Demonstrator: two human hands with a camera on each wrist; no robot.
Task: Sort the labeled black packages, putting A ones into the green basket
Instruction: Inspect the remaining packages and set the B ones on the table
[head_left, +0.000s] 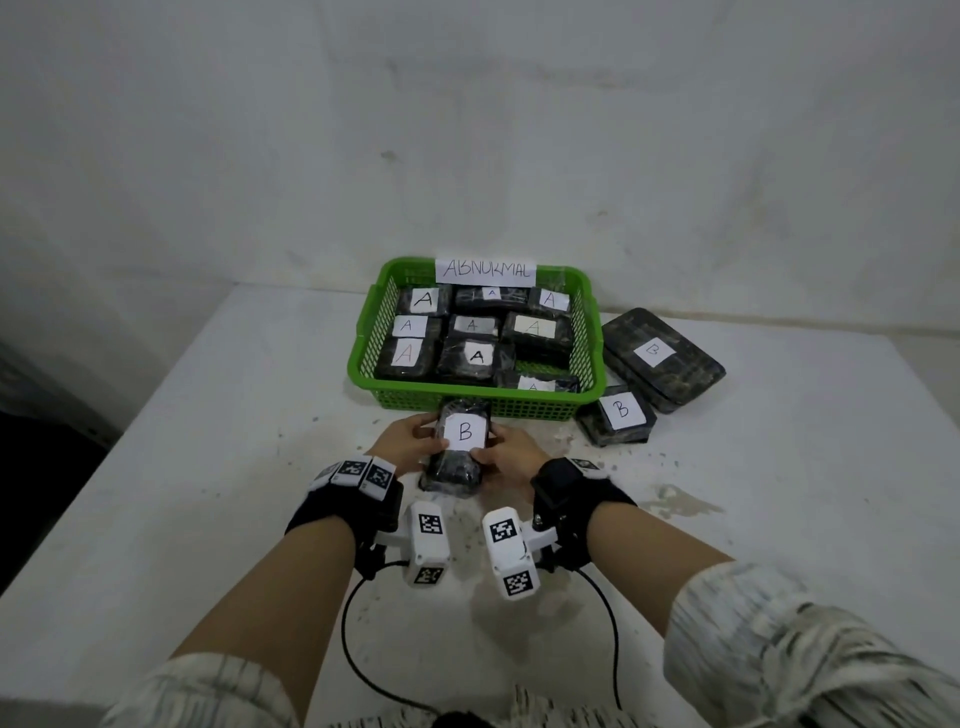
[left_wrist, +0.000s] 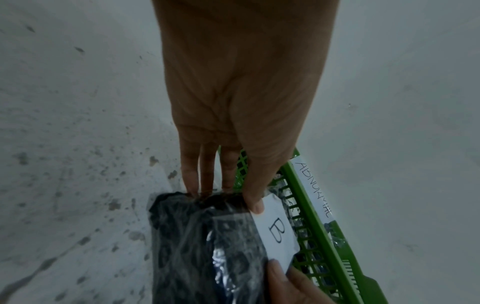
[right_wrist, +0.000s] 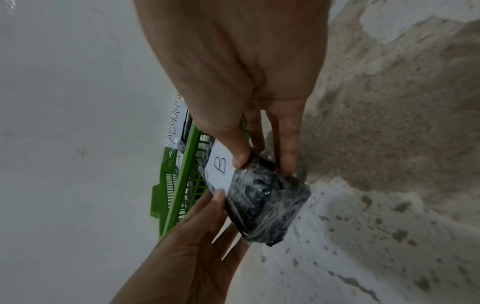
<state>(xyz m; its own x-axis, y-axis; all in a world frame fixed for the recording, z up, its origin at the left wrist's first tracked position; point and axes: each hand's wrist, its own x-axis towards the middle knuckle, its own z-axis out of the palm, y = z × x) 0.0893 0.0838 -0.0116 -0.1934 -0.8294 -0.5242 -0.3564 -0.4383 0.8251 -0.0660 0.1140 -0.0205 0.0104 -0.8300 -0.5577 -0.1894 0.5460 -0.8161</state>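
Observation:
A black plastic-wrapped package with a white B label is held between both hands just in front of the green basket. My left hand grips its left side, thumb on the label's edge. My right hand grips its right side, thumb on top and fingers along the side. The green basket carries a paper sign reading ABNORMAL and holds several black packages labeled A.
Two more black packages labeled B lie on the white table right of the basket, a large one and a smaller one. The table top is stained and speckled. A white wall stands close behind the basket.

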